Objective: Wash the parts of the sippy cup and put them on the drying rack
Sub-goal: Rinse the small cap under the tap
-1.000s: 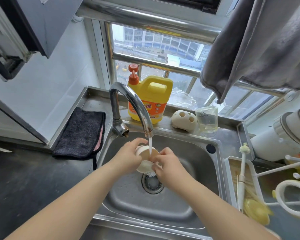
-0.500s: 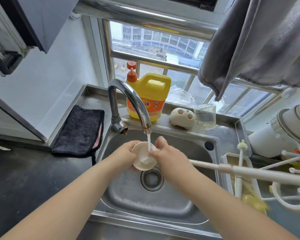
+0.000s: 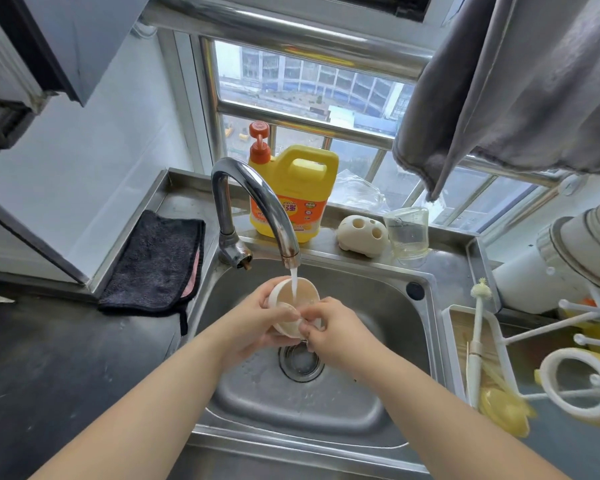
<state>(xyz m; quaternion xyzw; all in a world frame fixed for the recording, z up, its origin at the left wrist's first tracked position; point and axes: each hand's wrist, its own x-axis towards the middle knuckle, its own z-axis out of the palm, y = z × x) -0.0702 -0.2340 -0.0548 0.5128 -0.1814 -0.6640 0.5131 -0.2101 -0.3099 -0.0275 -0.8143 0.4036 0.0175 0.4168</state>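
A cream round cup part sits under the running tap above the steel sink, with water falling into its open top. My left hand wraps its left side and bottom. My right hand pinches its near rim with the fingertips. The white drying rack stands at the right edge, with a white ring and yellow pieces on it. A clear cup and a cream piece with holes rest on the ledge behind the sink.
A yellow detergent jug stands behind the tap. A dark cloth lies left of the sink. A white brush leans in a tray right of the sink. A grey towel hangs overhead at the right.
The cup part has turned in my hands, and my right fingers have shifted to its near rim. The view has moved a little closer to the sink.
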